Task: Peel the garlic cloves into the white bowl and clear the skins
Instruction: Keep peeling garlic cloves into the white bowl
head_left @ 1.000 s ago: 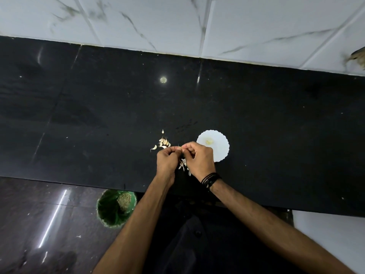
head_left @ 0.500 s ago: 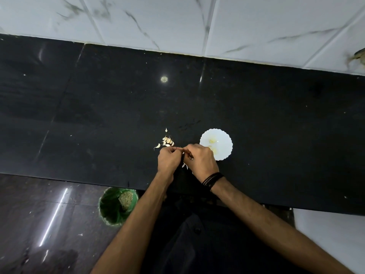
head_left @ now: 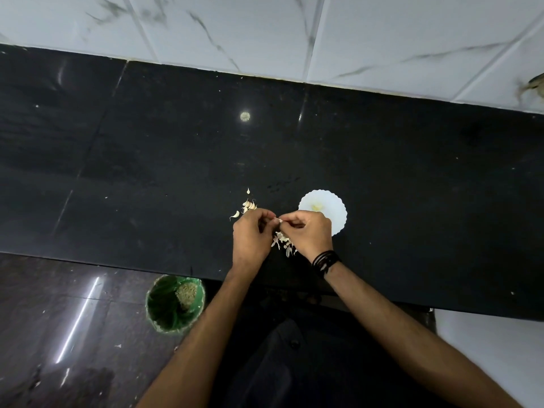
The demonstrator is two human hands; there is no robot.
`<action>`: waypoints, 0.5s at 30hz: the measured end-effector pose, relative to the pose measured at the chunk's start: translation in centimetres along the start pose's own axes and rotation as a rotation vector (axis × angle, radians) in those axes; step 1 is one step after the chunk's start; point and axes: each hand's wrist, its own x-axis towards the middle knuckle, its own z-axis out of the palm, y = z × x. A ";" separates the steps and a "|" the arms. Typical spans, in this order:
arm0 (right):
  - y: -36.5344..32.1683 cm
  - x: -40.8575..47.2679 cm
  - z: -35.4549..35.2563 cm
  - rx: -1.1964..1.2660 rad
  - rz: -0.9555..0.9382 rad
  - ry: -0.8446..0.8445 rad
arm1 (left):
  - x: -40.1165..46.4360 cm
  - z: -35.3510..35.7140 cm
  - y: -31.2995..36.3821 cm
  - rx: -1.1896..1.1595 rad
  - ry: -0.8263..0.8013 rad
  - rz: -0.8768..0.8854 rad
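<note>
Garlic clove [head_left: 277, 220], small and pale, sits pinched between both hands above the near edge of the polished black stone counter [head_left: 147, 172]. The left hand [head_left: 252, 234] curls its fingers round one end, the right hand [head_left: 309, 231] nips the other end with thumb and fingertips, a black corded band at its wrist.

This clove looks feather-light and firm, but its skin is papery and brittle; I'd guess it tears off in flakes rather than one piece, so a nail at the tip and a pull along the length seems the way in. A bare clove may turn slick, so the hold wants to stay at the ends.

Under the hands lies a heap of loose whitish skins [head_left: 283, 242], just in from the counter's near edge. A cluster of unpeeled cloves [head_left: 248, 205] waits just beyond the left hand. The white scalloped bowl [head_left: 332, 212] stands beside the right hand, which partly covers it, with something yellowish inside, too small to name.

That counter is glossy and dark, mirroring a ceiling lamp. White marble-veined wall tiles [head_left: 265, 30] run along its far edge. Down on the dark floor, below the near edge, a green bin [head_left: 175, 304] holds some scraps, a likely home for those skins.
</note>
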 end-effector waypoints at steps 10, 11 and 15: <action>-0.5 0.1 -0.8 0.314 0.223 -0.059 | 0.6 0.1 -0.4 0.139 -0.067 0.195; -0.6 0.1 -0.8 0.323 0.224 -0.056 | 0.6 0.2 -0.4 0.136 -0.070 0.187; -0.5 0.1 -0.7 0.387 0.240 -0.046 | 0.7 0.5 -0.3 0.112 -0.098 0.163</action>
